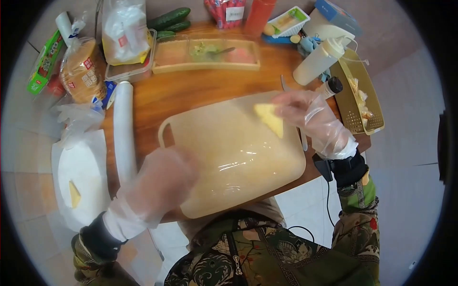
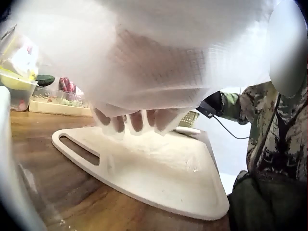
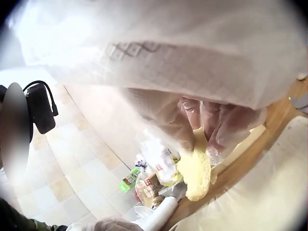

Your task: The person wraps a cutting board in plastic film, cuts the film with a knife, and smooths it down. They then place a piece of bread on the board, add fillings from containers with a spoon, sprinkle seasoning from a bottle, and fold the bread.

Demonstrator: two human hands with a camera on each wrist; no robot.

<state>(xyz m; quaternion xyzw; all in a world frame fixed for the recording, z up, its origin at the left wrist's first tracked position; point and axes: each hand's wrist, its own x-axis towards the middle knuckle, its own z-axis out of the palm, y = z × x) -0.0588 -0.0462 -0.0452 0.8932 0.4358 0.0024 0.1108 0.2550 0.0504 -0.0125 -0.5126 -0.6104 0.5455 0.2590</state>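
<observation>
The right hand (image 1: 315, 119), in a clear plastic glove, pinches a pale yellow triangular bread piece (image 1: 271, 120) above the right part of the cream cutting board (image 1: 224, 190). In the right wrist view the same bread piece (image 3: 196, 173) hangs between thumb and fingers, its cut edge showing. The gloved left hand (image 1: 157, 183), blurred in the head view, is over the board's left edge. In the left wrist view its fingers (image 2: 137, 120) point down over the board (image 2: 159, 178), relaxed and holding nothing visible.
A white roll (image 1: 124, 133) lies left of the board; beyond it, another yellow piece (image 1: 74, 194) rests on white paper (image 1: 78, 162). Behind stand bagged bread (image 1: 81, 71) and a compartment tray (image 1: 205, 66). At right are a squeeze bottle (image 1: 317, 62), a basket (image 1: 377, 125) and a knife partly under the hand.
</observation>
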